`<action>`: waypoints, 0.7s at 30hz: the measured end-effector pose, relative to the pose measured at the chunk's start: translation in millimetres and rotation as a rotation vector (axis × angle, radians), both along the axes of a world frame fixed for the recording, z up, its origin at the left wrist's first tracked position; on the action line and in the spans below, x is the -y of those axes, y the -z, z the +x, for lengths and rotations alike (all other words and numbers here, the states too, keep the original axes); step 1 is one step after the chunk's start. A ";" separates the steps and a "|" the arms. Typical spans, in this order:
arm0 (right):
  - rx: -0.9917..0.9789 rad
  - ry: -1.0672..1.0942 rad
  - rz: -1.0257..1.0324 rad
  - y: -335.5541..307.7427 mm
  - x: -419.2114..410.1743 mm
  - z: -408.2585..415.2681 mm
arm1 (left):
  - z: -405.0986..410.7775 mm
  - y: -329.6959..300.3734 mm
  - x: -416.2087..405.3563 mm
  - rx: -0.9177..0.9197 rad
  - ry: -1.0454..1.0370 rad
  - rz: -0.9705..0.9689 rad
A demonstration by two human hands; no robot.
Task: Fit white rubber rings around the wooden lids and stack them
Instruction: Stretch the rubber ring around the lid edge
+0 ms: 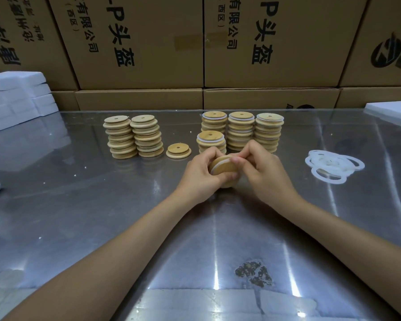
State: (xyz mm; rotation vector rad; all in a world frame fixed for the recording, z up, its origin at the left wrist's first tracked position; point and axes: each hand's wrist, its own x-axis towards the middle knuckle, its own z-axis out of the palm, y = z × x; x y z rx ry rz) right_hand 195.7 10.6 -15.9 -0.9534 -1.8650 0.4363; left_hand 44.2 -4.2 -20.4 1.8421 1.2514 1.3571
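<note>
The desk (79, 205) has a smooth, reflective metal surface with one corroded patch (252, 273) near the front edge. The left hand (199, 176) and right hand (262, 172) meet above its centre around one lid (219, 166), a round, flat disc of pale wood held tilted on edge. A thin white ring (214, 169) sits partly around the lid's rim. The left fingers curl under and around the lid and grip it. The right thumb and fingertips pinch the ring at the lid's upper edge.

Behind the hands stand four stacks of ringed lids (240, 132). To the left stand two stacks of bare lids (133, 136), with a single lid (178, 150), centre hole visible, lying flat beside them. Loose rings (331, 164), flat and translucent white, lie heaped to the right. Cardboard boxes (264, 42) line the back, with white foam slabs (16, 98) at left.
</note>
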 end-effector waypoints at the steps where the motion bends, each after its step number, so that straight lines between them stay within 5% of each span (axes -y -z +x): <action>1: -0.037 -0.007 -0.025 -0.1 -0.7 0.5 | -0.5 -0.1 0.2 -0.003 0.004 0.005; 8: -0.299 -0.181 -0.217 -6.7 -2.7 -0.5 | -1.5 -0.2 0.1 0.141 0.066 -0.046; 21: -0.427 -0.189 -0.433 -8.4 -0.3 2.3 | -1.4 -2.8 2.7 0.316 0.098 -0.124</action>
